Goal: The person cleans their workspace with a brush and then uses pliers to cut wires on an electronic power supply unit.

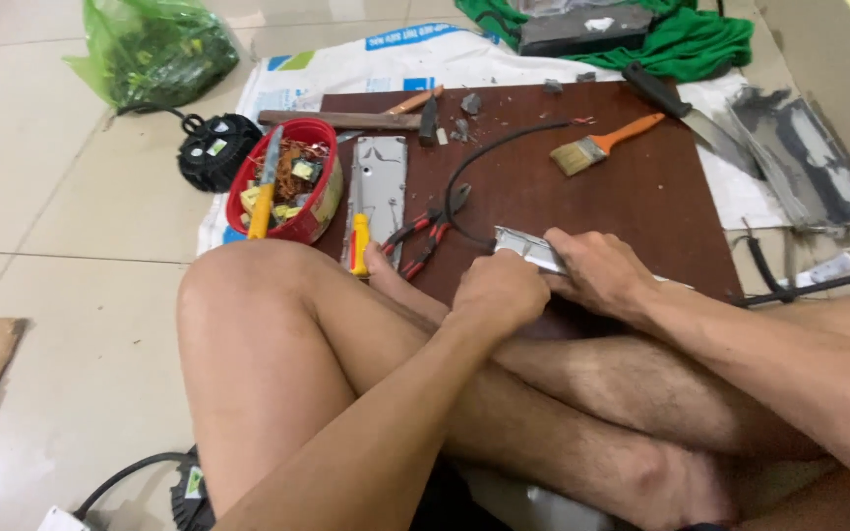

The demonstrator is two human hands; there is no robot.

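Note:
My left hand (500, 292) and my right hand (597, 272) both grip a small silver metal casing (528, 246) over a dark brown board (632, 197). A black cable (484, 162) runs from the casing up across the board. Red-handled pliers (427, 231) lie just left of my left hand, beside a yellow-handled screwdriver (359, 244) and a flat grey metal plate (378, 187). My bare legs are crossed in front of the board.
A red bowl (319, 211) of parts and a yellow tool sits at the left. A hammer (346, 120), an orange-handled brush (602, 143) and a black-handled knife (676, 103) lie on the board. Green cloth (700, 39), a green bag (154, 49) and a round black part (213, 147) are around it.

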